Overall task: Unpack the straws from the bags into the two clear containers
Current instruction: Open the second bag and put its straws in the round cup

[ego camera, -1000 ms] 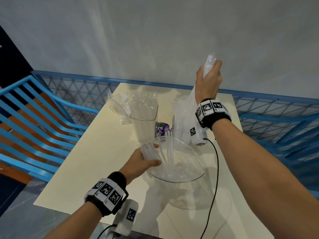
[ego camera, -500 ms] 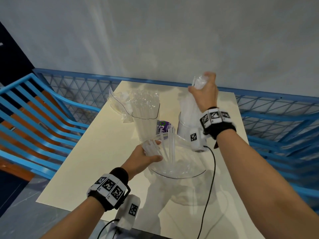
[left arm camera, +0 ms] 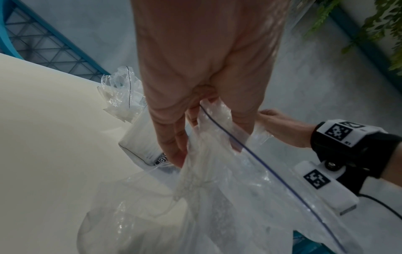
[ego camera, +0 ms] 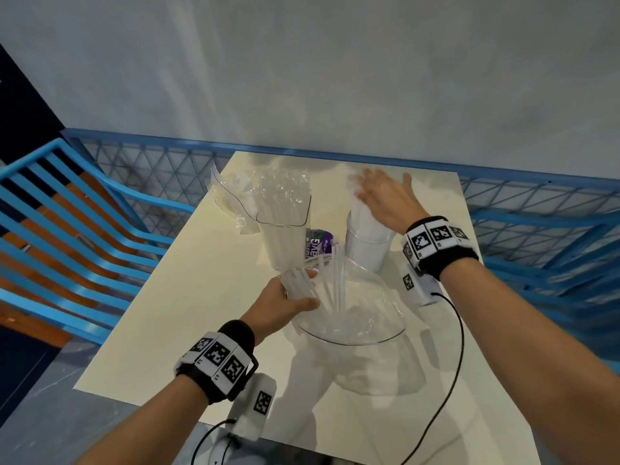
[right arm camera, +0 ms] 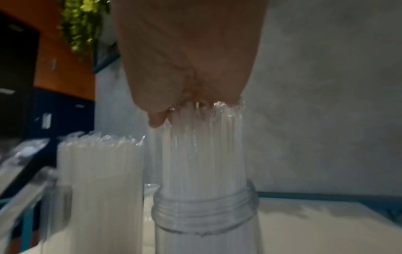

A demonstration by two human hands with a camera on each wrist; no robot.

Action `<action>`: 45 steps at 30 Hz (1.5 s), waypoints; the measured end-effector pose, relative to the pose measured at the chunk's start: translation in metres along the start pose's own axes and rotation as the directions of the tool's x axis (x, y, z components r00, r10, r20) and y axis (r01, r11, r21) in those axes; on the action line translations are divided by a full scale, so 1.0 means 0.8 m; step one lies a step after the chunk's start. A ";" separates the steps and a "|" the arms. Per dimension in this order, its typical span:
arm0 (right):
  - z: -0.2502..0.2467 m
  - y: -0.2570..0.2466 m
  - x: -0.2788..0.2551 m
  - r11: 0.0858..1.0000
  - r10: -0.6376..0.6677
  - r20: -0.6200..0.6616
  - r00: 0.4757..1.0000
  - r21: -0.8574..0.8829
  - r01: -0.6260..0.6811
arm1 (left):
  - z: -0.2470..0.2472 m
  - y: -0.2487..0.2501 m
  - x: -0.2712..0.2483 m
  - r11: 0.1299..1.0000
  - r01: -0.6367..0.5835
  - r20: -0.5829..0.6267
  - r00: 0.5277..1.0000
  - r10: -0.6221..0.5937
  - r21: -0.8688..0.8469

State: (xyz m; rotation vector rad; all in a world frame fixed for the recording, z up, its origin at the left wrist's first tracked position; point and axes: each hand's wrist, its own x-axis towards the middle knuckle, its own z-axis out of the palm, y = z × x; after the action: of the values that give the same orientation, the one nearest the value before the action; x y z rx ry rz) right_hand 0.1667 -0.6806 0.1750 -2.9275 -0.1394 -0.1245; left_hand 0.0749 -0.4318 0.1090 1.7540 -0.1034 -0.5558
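Note:
Two clear containers stand at the table's middle. The left container (ego camera: 285,236) is packed with clear straws. On the right, a round jar (ego camera: 369,246) (right arm camera: 204,223) holds a bundle of straws (ego camera: 360,213) (right arm camera: 202,146). My right hand (ego camera: 375,186) (right arm camera: 191,96) lies flat on the tops of that bundle, fingers spread. Nearer me, a clear plastic bag (ego camera: 349,317) (left arm camera: 217,180) stands open with a few straws (ego camera: 332,283) inside. My left hand (ego camera: 302,288) (left arm camera: 195,120) grips its rim on the left side.
An empty crumpled bag (ego camera: 228,196) lies behind the left container. A purple-labelled pack (ego camera: 317,246) sits between the containers. The cream table (ego camera: 167,313) is ringed by a blue mesh rail (ego camera: 151,162). A blue slatted chair (ego camera: 67,229) stands at left.
My right hand lowered the straw bundle into the right jar, released it, and now rests flat on the straw tops. The left hand kept its grip on the bag.

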 end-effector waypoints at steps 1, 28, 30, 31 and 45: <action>0.002 0.000 -0.003 1.000 -0.008 0.072 0.997 -0.005 0.008 | 0.000 0.000 0.000 1.000 0.001 0.001 1.000 -0.001 0.004; -0.058 -0.028 0.055 0.891 0.396 -0.469 0.789 0.405 -0.206 | -0.014 0.003 -0.011 1.000 -0.007 -0.065 0.998 0.007 0.010; -0.063 -0.025 0.056 0.906 0.388 -0.406 0.827 0.331 -0.262 | -0.015 0.005 -0.013 1.000 -0.009 -0.066 0.998 0.010 0.018; -0.064 -0.024 0.056 0.909 0.381 -0.374 0.845 0.315 -0.271 | -0.016 0.005 -0.013 1.000 -0.009 -0.067 0.998 0.011 0.020; -0.069 -0.052 -0.063 0.730 0.199 -0.258 0.945 0.682 0.033 | -0.027 0.009 -0.016 0.989 -0.017 -0.002 1.000 0.018 0.146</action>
State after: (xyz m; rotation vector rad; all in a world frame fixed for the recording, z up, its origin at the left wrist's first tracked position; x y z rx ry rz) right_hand 0.1081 -0.6562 0.2325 -2.1285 0.0068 -0.4283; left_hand 0.0740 -0.4099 0.1228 1.8948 -0.1606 -0.5434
